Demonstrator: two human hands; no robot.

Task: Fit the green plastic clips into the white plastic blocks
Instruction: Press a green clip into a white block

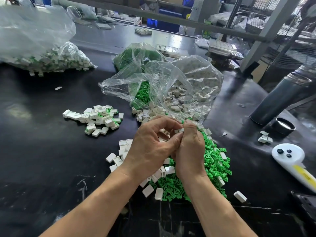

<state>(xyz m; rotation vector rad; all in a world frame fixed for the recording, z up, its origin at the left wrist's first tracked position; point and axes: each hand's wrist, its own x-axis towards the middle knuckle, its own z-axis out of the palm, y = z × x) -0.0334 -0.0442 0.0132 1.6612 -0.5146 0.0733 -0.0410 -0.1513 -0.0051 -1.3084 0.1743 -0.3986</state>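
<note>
Black and glossy, the worktable (51,151) fills a cluttered workshop, with shelving and blue bins behind it. At its middle lies a heap of loose green clips (213,161), the landmark for the rest. Directly above the heap, both hands meet: the left hand (150,147) and the right hand (189,147) pinch one white block (179,130) between curled fingertips, a sliver of green showing at its far end. Loose white blocks (119,156) lie just left of the heap and partly on it. Beyond the heap, an open clear bag (171,82) spills more clips and blocks. Left of the heap and further back sits a small pile of finished blocks (100,117) with green showing; far left, a big bag (42,55) holds many more. Right of the heap stand a dark flask (282,98), its cap (283,127), and a white controller (290,158).
</note>
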